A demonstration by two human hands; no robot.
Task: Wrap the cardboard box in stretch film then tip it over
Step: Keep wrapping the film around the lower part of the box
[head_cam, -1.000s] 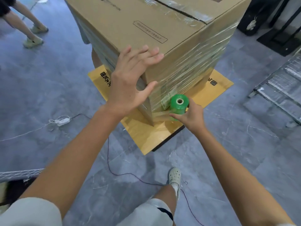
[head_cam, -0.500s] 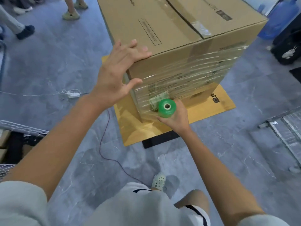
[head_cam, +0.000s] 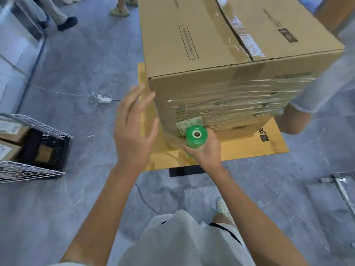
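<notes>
**Wrapping under way:** A large cardboard box (head_cam: 192, 35) stood upright on a flat cardboard sheet (head_cam: 249, 148) laid on a grey floor (head_cam: 76, 64). The person's right hand (head_cam: 204, 152) was curled round a green roll of stretch film (head_cam: 196, 140), held on end low against the box's near face. A clear band of film ran from the roll toward the lower left corner of the box. The left hand (head_cam: 132, 131) hung with fingers spread just beside that corner. It was blurred, and whether it touched the cardboard could not be told.

Glossy, wrinkled bands of film covered the lower and middle part of the near face. The strip beneath the taped top flaps was bare.

The box looked bulky and stiff-walled, though its weight could not be read from the view. Tipping it would probably call for both hands set high on the bare cardboard near the top edges, since the filmed sides were likely slick under a palm. The film appeared thin, stretchy and clinging, apt to bunch or tear under an uneven pull. The roll seemed light and well gripped round its body.

A bystander's leg (head_cam: 295, 120) stood close by the box's right side, and a wire basket (head_cam: 44, 124) of small cartons sat well off to the left.
</notes>
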